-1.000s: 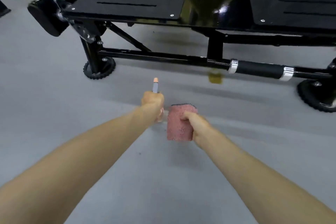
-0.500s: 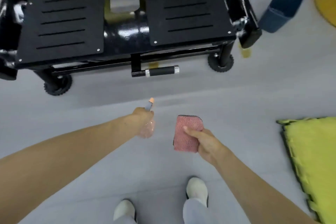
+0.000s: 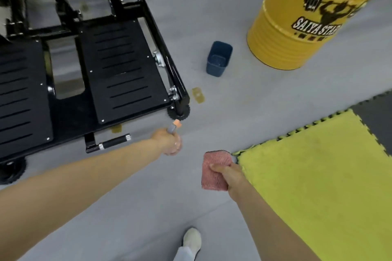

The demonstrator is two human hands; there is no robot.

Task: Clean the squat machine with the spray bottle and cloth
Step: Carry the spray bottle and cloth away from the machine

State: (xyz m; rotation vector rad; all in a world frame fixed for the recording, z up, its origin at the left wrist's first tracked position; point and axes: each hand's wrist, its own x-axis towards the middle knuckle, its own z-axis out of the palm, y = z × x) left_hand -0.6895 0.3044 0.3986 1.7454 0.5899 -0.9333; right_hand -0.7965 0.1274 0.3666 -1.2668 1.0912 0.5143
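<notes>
Squat machine (image 3: pixel 118 65) fills the upper left of the view: a black frame with two slotted foot plates side by side, a gap between them, and a short grip handle (image 3: pixel 114 143) sticking out along its near edge. Its near right corner stands on a round ribbed foot (image 3: pixel 178 112), and a yellowish tape mark (image 3: pixel 198 95) lies on the grey floor (image 3: pixel 233 112) just beside that corner. A small dark blue bin (image 3: pixel 219 58) stands well apart from the frame. Behind it is a big yellow drum (image 3: pixel 297 17) with a black logo. A yellow-green foam mat (image 3: pixel 318 176) with toothed edges covers the floor at the right and joins a grey tile (image 3: pixel 377 121) at its far corner. One pale shoe (image 3: pixel 192 239) shows at the bottom.

Both bare forearms reach forward over open floor, and nothing lies between them and the machine. The left arm stretches out towards the ribbed foot. The right arm is less extended and ends near the mat's corner.

The left hand (image 3: pixel 168 141) is wrapped round the spray bottle (image 3: pixel 172 128), whose grey head and orange nozzle tip rise above the fist, close to the foot but not touching it. The right hand (image 3: pixel 230 174) grips a folded pink cloth (image 3: pixel 214 174), thumb pressed across its face, with the cloth held in the air apart from the machine.
</notes>
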